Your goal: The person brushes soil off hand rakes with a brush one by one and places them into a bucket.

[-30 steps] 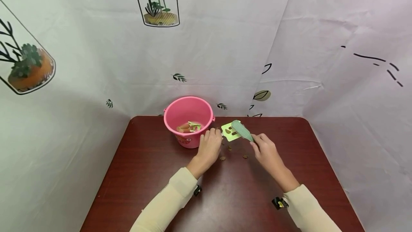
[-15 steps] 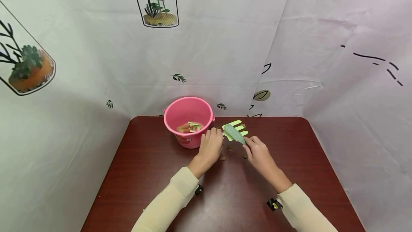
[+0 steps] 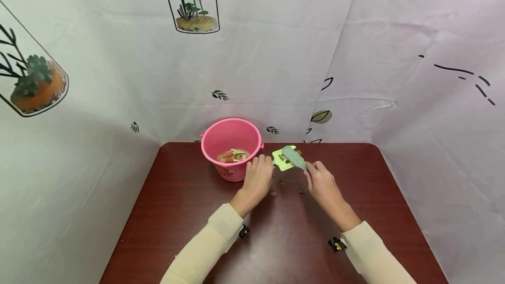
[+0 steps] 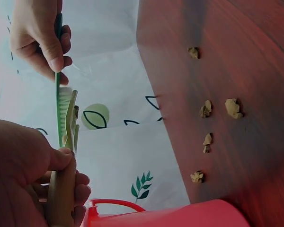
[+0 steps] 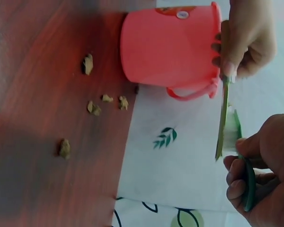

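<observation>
My left hand point(image 3: 257, 179) grips the wooden handle point(image 4: 61, 194) of a small hand fork with a light green head point(image 3: 283, 164). It holds the fork raised beside the pink bucket point(image 3: 232, 173). In my right hand point(image 3: 324, 184) is a green brush point(image 3: 293, 157), gripped by its dark green handle point(image 5: 249, 187). The pale bristles point(image 5: 231, 127) are against one face of the fork head, as both wrist views show. Seen from the head, the brush back covers part of the tines.
Several brown clumps point(image 4: 233, 108) lie scattered on the dark red table point(image 3: 189, 222) below the hands. Garden tools point(image 3: 238, 155) with wooden handles and green heads lie inside the bucket. A printed white cloth point(image 3: 276, 65) hangs behind the table.
The brush has moved along the fork head, first left toward my left hand, then back right toward the tines. My left hand has stayed nearly still with the fork.
</observation>
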`<state>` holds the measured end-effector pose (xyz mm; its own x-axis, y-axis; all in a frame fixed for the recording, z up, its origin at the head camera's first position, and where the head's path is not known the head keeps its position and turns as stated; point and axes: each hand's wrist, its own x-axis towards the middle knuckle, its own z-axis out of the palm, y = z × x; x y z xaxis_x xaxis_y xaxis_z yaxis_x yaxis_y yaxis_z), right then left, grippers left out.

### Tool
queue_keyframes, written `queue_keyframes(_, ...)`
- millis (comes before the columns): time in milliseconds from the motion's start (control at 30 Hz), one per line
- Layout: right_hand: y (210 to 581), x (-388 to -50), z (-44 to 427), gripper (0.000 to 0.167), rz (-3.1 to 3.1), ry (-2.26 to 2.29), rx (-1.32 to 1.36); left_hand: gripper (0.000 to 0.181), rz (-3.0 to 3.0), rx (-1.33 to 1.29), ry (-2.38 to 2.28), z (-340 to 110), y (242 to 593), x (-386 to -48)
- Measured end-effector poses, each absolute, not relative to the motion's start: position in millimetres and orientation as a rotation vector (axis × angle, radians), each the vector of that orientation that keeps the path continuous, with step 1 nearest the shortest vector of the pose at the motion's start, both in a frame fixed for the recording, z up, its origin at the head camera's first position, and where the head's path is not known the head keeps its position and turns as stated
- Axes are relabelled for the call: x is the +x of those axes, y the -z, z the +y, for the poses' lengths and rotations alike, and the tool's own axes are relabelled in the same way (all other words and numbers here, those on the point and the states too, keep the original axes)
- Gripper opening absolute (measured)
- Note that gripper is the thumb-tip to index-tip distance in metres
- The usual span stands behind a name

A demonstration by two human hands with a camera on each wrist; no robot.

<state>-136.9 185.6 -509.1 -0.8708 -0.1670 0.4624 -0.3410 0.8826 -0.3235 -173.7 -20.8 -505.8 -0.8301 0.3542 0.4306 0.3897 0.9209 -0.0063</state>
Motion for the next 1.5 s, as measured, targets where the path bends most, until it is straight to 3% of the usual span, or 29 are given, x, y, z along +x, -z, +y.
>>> queue_keyframes(1000,491,-161,221,0.026,-2.437,-0.565,0.341,0.018,-2.61,-0.563,0.118,-35,480,-184)
queue_keyframes(1500,479,-151,186,0.031,-2.438,-0.617,0.507,0.02,-2.62,-0.567,0.14,-33,478,-188)
